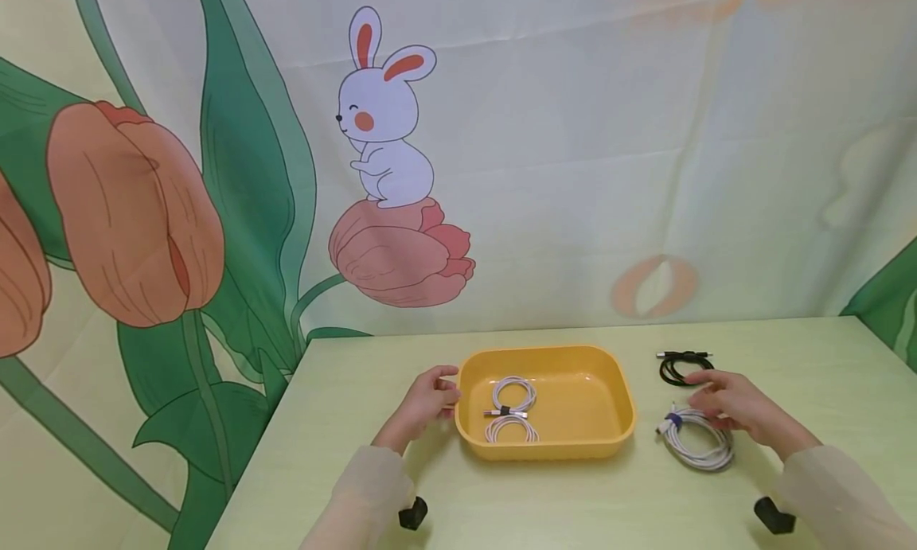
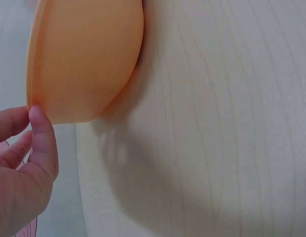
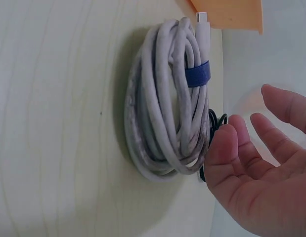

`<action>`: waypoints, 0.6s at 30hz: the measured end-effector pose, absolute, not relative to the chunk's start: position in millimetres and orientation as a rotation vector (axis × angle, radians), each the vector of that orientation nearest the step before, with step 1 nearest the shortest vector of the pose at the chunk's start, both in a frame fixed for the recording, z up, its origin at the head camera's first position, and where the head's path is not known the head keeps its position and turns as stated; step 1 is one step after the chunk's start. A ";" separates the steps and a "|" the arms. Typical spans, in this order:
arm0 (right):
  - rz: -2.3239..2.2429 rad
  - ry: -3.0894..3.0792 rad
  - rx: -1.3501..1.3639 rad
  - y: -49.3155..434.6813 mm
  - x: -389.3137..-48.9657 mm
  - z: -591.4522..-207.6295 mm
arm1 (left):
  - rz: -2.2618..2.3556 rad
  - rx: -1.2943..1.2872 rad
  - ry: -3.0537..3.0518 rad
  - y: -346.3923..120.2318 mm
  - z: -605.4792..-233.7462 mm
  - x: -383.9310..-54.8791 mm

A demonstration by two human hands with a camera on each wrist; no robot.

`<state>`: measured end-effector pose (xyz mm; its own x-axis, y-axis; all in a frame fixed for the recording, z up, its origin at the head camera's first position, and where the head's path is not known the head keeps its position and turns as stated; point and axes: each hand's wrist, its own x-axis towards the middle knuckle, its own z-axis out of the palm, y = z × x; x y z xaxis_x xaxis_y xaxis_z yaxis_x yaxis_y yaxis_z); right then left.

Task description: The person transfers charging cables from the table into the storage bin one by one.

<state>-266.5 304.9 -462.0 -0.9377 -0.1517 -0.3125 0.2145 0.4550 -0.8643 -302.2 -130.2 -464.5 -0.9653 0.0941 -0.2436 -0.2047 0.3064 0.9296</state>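
At its left end, a yellow plastic tray has its rim between the thumb and fingers of my left hand. The left wrist view has the thumb against the tray's outer wall. Two white cable coils, joined by a dark tie, lie in the tray. My right hand is over the right side of a thick, light-grey cable coil, its fingers spread and loosely bent, holding nothing. A blue strap binds that coil near its plug.
Behind the grey coil lies a black cable coil, close to the right fingertips. All of it stands on a pale wood-grain table. A printed cloth with a rabbit and tulips hangs at the table's back edge.
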 end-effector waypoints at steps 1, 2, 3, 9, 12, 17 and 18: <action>-1.477 2.365 0.062 306.0 -266.1 -462.3 | 1.709 -0.103 2.323 -130.1 -464.5 -302.3; -1.475 2.364 0.072 307.0 -265.8 -462.6 | 1.706 -0.104 2.325 -130.0 -464.4 -302.3; -1.473 2.364 0.085 308.0 -265.4 -462.8 | 1.704 -0.106 2.328 -129.9 -464.3 -302.3; -1.461 2.354 0.133 312.6 -263.4 -464.4 | 1.700 -0.114 2.341 -129.0 -463.9 -301.9; -1.457 2.351 0.148 314.5 -262.4 -464.2 | 1.705 -0.112 2.340 -128.8 -463.5 -301.2; -1.425 2.358 0.172 318.6 -261.1 -464.1 | 1.707 -0.105 2.342 -128.6 -463.0 -300.0; -1.419 2.359 0.178 319.6 -260.6 -464.4 | 1.706 -0.103 2.343 -128.7 -463.2 -299.8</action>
<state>-260.6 319.6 -464.4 -0.9195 -0.0857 -0.3837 0.2988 0.4819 -0.8237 -299.8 -128.7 -463.2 -0.9685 0.0841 -0.2345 -0.1974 0.3154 0.9282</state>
